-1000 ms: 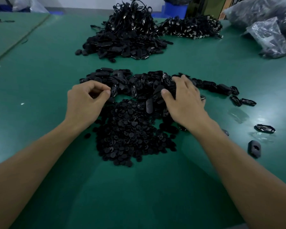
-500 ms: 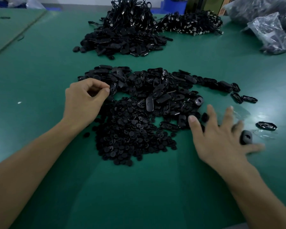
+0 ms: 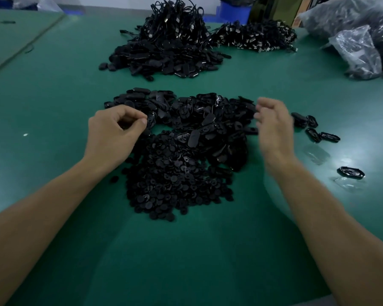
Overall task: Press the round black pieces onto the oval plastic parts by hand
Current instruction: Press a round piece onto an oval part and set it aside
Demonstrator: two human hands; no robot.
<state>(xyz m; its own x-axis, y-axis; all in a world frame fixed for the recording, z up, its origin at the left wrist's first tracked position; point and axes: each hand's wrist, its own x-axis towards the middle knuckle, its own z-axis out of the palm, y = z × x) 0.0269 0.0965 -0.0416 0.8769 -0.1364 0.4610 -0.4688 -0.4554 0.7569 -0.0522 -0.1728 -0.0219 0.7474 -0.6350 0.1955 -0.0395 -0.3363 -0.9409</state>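
**Both hands at the feed piles, no press underway**

Green table [image 3: 53, 89] is laid out as a flow. The far heap of black parts with cords [image 3: 168, 47] is well apart from the work, so I'd guess it's done or separate stock. The clear plastic bags [image 3: 360, 47] at the right edge are probably bulk supply.

The two feed piles sit dead centre, touching each other. The oval plastic parts [image 3: 186, 113] are the farther band and the round black pieces [image 3: 175, 180] the nearer mound. One hand per pile, so neither needs to cross over.

The left hand [image 3: 113, 133] is at the left end of the oval band, just beyond the round mound. Its fingers are curled in, thumb tip against forefinger tip. Something small and dark shows in the curl, likely one round piece held ready for pressing, but it's too small to confirm.

The right hand [image 3: 272, 124] is at the right end of the oval band and motion-blurred. Its fingers are loosely bent and apart with nothing visible in them. It reads as going for an oval.

A few stray ovals [image 3: 349, 172] lie off to the right, apart from the piles. I can't tell whether they're fitted.
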